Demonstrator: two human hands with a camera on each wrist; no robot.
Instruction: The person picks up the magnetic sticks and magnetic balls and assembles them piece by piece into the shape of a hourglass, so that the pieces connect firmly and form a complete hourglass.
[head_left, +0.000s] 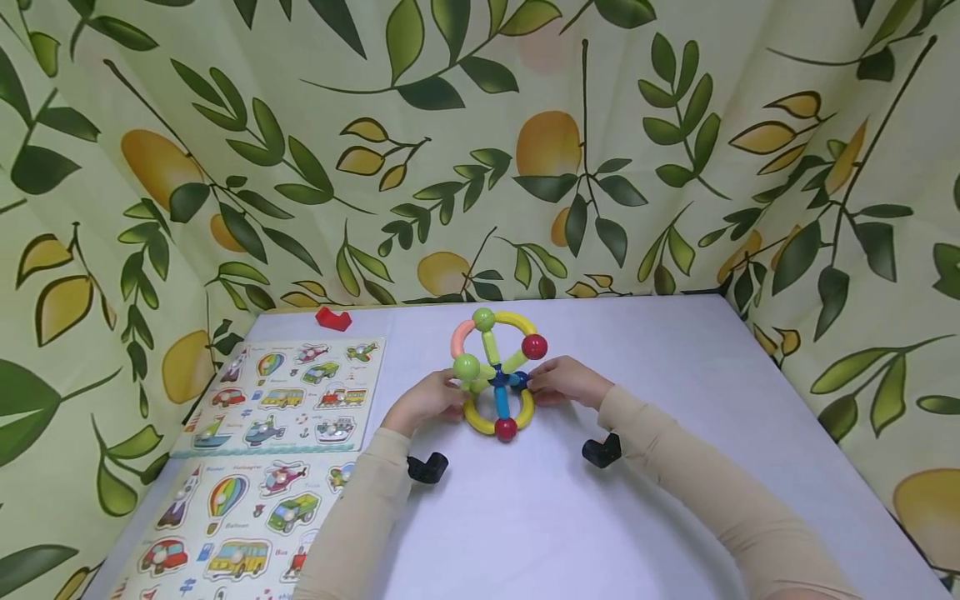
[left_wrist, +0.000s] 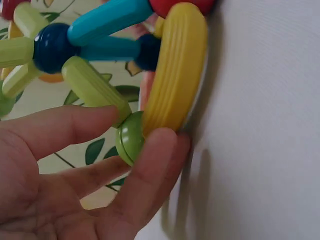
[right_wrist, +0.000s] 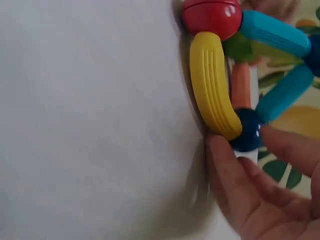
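A ball-and-stick construction toy (head_left: pixel 502 402) stands at the middle of the table, built from curved yellow and pink sticks, straight blue and light green sticks, and red, green and dark blue balls. My left hand (head_left: pixel 427 400) holds its left side. In the left wrist view, the thumb and fingers pinch around a low green ball (left_wrist: pixel 129 140), beside a curved yellow stick (left_wrist: pixel 176 70). On the other side my right hand (head_left: pixel 568 382) pinches a dark blue ball (right_wrist: pixel 248 132), fingertips against the end of another yellow stick (right_wrist: pixel 212 85).
Two picture puzzle boards (head_left: pixel 288 417) with vehicles lie at the left, the nearer one partly behind the left sleeve. A small red piece (head_left: pixel 333 318) sits near the back left edge. Patterned cloth (head_left: pixel 480 208) hangs behind the table. Black pieces (head_left: pixel 428 468) show by both wrists.
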